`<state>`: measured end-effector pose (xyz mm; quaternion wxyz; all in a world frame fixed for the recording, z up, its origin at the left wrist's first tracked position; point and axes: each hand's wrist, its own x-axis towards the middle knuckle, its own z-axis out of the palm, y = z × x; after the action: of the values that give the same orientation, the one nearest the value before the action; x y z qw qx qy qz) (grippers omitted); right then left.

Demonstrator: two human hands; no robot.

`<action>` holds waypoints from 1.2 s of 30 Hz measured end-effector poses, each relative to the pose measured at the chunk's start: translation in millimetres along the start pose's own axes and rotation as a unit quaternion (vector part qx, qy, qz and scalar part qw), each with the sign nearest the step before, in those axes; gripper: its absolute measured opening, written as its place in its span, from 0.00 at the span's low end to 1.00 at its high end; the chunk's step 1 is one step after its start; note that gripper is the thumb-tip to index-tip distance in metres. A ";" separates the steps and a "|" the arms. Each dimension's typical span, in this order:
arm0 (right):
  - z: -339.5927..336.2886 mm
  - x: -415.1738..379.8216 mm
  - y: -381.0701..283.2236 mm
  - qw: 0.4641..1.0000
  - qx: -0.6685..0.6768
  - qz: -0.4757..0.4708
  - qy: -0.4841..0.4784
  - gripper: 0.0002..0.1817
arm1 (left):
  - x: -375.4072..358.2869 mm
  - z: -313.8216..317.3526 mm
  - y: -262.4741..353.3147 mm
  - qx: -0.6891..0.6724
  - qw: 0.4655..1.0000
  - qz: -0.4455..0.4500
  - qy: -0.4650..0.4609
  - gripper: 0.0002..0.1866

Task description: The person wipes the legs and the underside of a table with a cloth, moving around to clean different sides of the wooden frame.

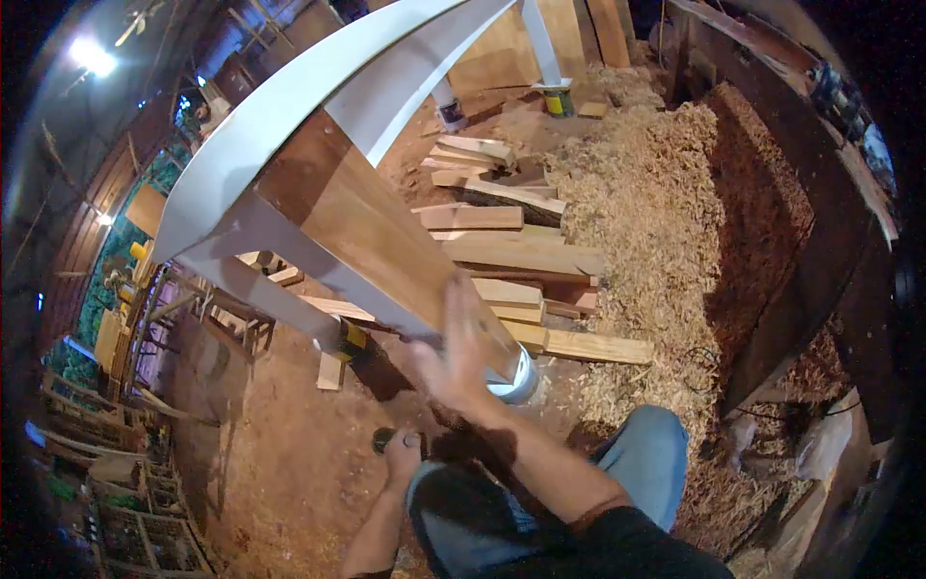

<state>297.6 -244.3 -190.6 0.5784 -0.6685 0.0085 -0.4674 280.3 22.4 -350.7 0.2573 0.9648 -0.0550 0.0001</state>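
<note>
A wooden panel (376, 232) sits in a grey metal frame (280, 106) that fills the upper left. My right hand (453, 357) is blurred, fingers spread, flat against the lower end of the panel near a grey frame leg (516, 381). My left hand (402, 454) is lower, by my knee, closed around a small dark round object (383, 440) just above the dirt floor. What that object is cannot be told.
Offcut boards (502, 261) lie stacked on the ground beyond the frame. A big heap of wood shavings (656, 212) spreads to the right, beside a dark wooden bench (810, 222). Bare dirt floor (289, 454) lies at lower left.
</note>
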 end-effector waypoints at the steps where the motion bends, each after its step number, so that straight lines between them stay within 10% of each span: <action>1: -5.2 -31.2 25.9 0.998 0.000 0.070 -0.007 0.44 | 0.8 0.0 -0.2 0.004 1.000 -0.011 0.001 0.12; 3: -16.0 -73.5 58.2 0.980 -0.032 0.195 -0.029 0.44 | -1.1 -0.2 -4.0 0.012 1.000 -0.022 0.007 0.12; 11: 15.1 115.4 -141.9 0.984 -0.010 -0.175 -0.014 0.47 | -1.4 0.1 -16.6 -0.104 0.994 -0.018 -0.033 0.13; 14: 13.6 137.9 -157.7 0.976 -0.009 -0.214 -0.030 0.47 | 28.0 38.4 -85.3 -0.304 0.933 -0.190 0.001 0.15; 18: 8.7 101.6 -117.6 0.973 -0.018 -0.228 -0.028 0.46 | 20.1 19.6 -75.9 0.025 0.997 0.061 -0.050 0.20; 36: 14.3 131.7 -141.1 0.951 -0.018 -0.304 -0.054 0.49 | 8.2 10.9 -8.4 -0.044 0.999 -0.014 0.023 0.14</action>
<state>306.1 -259.4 2.1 0.3964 -0.6741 -0.2184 -0.5838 289.0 23.4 -364.2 0.3003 0.9530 -0.0353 0.0164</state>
